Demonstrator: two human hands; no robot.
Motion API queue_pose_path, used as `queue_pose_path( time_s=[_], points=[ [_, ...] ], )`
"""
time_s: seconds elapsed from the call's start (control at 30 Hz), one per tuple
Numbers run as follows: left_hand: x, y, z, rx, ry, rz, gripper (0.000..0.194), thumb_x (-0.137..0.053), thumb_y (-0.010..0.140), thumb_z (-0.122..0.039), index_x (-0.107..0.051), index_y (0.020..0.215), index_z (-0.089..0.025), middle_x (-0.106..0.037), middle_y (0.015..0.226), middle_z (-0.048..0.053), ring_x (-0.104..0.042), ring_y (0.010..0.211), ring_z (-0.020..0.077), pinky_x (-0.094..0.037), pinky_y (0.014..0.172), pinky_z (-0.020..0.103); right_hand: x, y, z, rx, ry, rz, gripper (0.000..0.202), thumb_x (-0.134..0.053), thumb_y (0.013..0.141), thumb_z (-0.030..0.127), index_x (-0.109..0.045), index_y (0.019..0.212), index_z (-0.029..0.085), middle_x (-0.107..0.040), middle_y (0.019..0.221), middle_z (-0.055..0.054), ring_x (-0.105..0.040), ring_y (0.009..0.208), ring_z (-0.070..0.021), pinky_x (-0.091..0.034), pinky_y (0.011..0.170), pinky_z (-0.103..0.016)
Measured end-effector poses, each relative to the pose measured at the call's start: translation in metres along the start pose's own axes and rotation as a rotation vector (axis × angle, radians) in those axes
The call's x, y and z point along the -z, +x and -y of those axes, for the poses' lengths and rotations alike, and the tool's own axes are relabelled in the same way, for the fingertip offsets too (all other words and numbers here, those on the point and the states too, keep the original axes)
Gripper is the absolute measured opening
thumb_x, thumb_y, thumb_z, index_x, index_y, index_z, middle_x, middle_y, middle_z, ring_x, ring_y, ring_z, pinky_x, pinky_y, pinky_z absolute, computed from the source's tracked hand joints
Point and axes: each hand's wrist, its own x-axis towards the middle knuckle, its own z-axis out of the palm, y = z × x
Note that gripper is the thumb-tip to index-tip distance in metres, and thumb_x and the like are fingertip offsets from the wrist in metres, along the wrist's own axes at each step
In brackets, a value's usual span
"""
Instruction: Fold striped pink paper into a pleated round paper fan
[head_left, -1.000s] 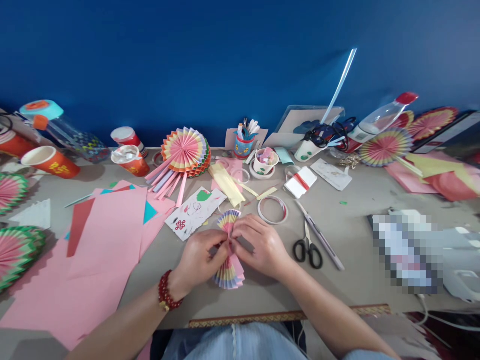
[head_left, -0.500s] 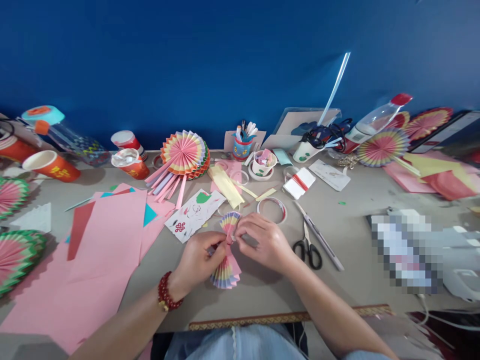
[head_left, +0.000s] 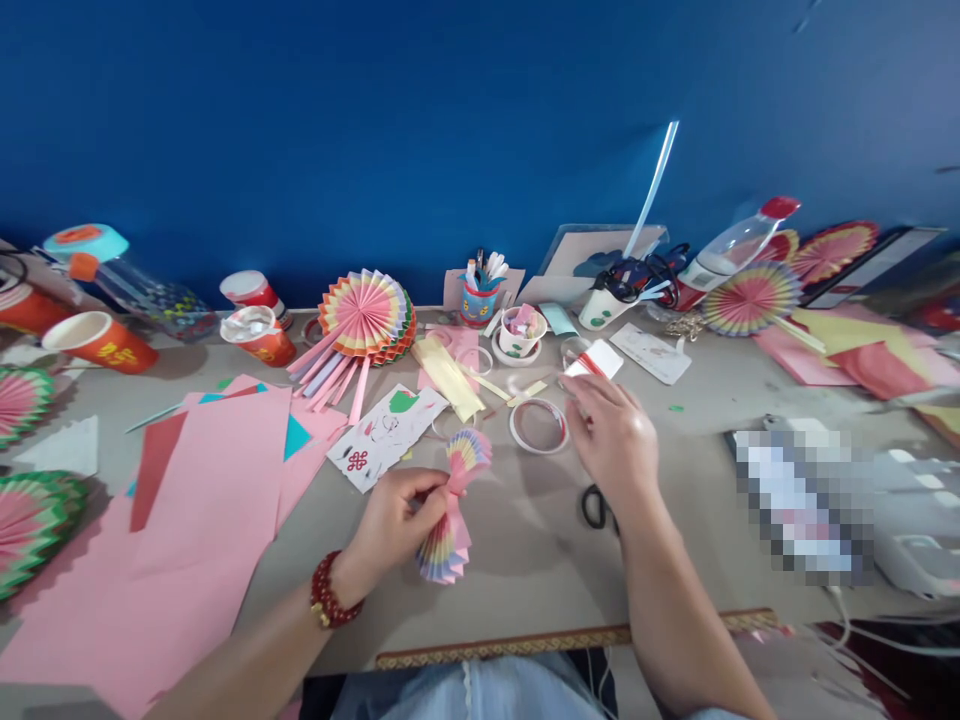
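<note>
My left hand (head_left: 401, 515) pinches the middle of a pleated paper piece (head_left: 446, 545), pink, yellow and lilac, which fans out above and below the fingers. My right hand (head_left: 611, 435) reaches over the table, its fingertips beside the white card bundle with a red band (head_left: 600, 361) and to the right of a tape roll (head_left: 538, 427). Its fingers are partly smeared, and whether anything small is between them cannot be made out. Black-handled scissors (head_left: 593, 507) lie partly hidden under the right forearm.
Pink paper sheets (head_left: 202, 510) cover the left side. Paper rosettes (head_left: 364, 310), orange cups (head_left: 105, 341) and a pen cup (head_left: 480, 300) stand along the back. At right are a bottle (head_left: 735, 255) and a blurred-out device (head_left: 799, 500).
My right hand has left the pleated paper and moved right and away from me, covering much of the scissors. My left hand still holds the paper. The view has shifted slightly.
</note>
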Motion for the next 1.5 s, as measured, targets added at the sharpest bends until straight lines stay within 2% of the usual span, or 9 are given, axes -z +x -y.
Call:
queue_pose_path(
  time_s=[0.13,0.23,0.3,0.37,0.53,0.67,0.9,1.33,1.5],
  points=[
    [0.0,0.002,0.002,0.034,-0.139,-0.021,0.03,-0.052,0.089,-0.032,-0.077,0.086,-0.014,-0.073,0.079,0.006,-0.061,0.066,0.0167,-0.042,0.058,0.023,0.004,-0.004,0.025,0.09,0.297,0.097,0.012,-0.059,0.09,0.021,-0.066,0.08,0.021,-0.066,0.075,-0.002,-0.059,0.062,-0.0139,-0.046,0.058,-0.025],
    [0.001,0.003,0.004,0.058,-0.196,-0.033,0.031,-0.052,0.089,-0.034,-0.076,0.086,-0.014,-0.071,0.074,0.005,-0.058,0.062,0.0156,-0.041,0.057,0.023,0.005,-0.006,0.044,0.354,0.58,0.174,0.007,-0.063,0.087,0.018,-0.067,0.093,0.02,-0.069,0.083,-0.005,-0.065,0.076,-0.0165,-0.052,0.067,-0.026],
    [0.002,0.004,0.004,0.041,-0.194,-0.049,0.03,-0.052,0.089,-0.033,-0.074,0.081,-0.015,-0.068,0.07,0.004,-0.056,0.061,0.015,-0.04,0.057,0.023,0.004,-0.009,0.056,0.498,0.683,0.225,0.022,-0.064,0.086,0.016,-0.066,0.108,0.021,-0.071,0.095,-0.007,-0.067,0.09,-0.0187,-0.055,0.079,-0.03],
    [0.002,0.004,0.004,0.005,-0.175,-0.071,0.03,-0.052,0.089,-0.032,-0.072,0.073,-0.015,-0.066,0.068,0.003,-0.055,0.063,0.0149,-0.04,0.058,0.022,0.001,-0.014,0.067,0.558,0.727,0.255,0.03,-0.062,0.085,0.014,-0.064,0.114,0.021,-0.072,0.102,-0.008,-0.067,0.094,-0.0187,-0.055,0.083,-0.031],
    [0.002,0.004,0.002,-0.01,-0.195,-0.09,0.026,-0.054,0.088,-0.029,-0.071,0.074,-0.015,-0.064,0.067,0.001,-0.054,0.063,0.0135,-0.039,0.059,0.022,-0.009,-0.025,0.078,0.605,0.725,0.136,0.023,-0.057,0.085,0.01,-0.065,0.105,0.019,-0.073,0.094,-0.009,-0.069,0.082,-0.0176,-0.056,0.077,-0.031],
    [0.001,0.005,0.003,0.092,-0.494,-0.026,0.023,-0.06,0.087,-0.034,-0.074,0.083,-0.016,-0.071,0.079,0.004,-0.06,0.072,0.0154,-0.045,0.067,0.023,-0.01,-0.025,0.078,0.528,0.815,0.119,0.023,-0.057,0.083,0.007,-0.064,0.1,0.02,-0.073,0.088,-0.007,-0.069,0.079,-0.0174,-0.057,0.076,-0.032],
    [0.002,0.006,0.007,0.311,-1.023,0.096,0.026,-0.081,0.073,-0.032,-0.068,0.087,-0.016,-0.068,0.08,0.003,-0.06,0.069,0.0118,-0.044,0.065,0.021,-0.002,-0.018,0.078,0.367,1.005,0.09,0.018,-0.06,0.082,0.008,-0.066,0.095,0.02,-0.072,0.079,-0.006,-0.068,0.073,-0.0179,-0.056,0.068,-0.031],
    [0.005,0.003,0.014,0.352,-1.095,0.145,0.028,-0.082,0.074,-0.033,-0.066,0.092,-0.018,-0.07,0.098,0.005,-0.066,0.089,0.0186,-0.045,0.082,0.028,-0.004,-0.019,0.066,0.308,0.972,0.079,0.025,-0.059,0.082,0.007,-0.069,0.099,0.022,-0.071,0.08,-0.006,-0.067,0.074,-0.0201,-0.055,0.068,-0.034],
    [0.005,0.005,0.013,0.34,-1.072,0.129,0.031,-0.083,0.072,-0.034,-0.065,0.092,-0.017,-0.069,0.089,0.003,-0.063,0.079,0.0144,-0.044,0.076,0.026,-0.002,-0.02,0.062,0.278,1.044,0.108,0.029,-0.056,0.08,0.007,-0.064,0.105,0.021,-0.069,0.081,-0.007,-0.066,0.077,-0.0216,-0.055,0.07,-0.037]
  ],
)
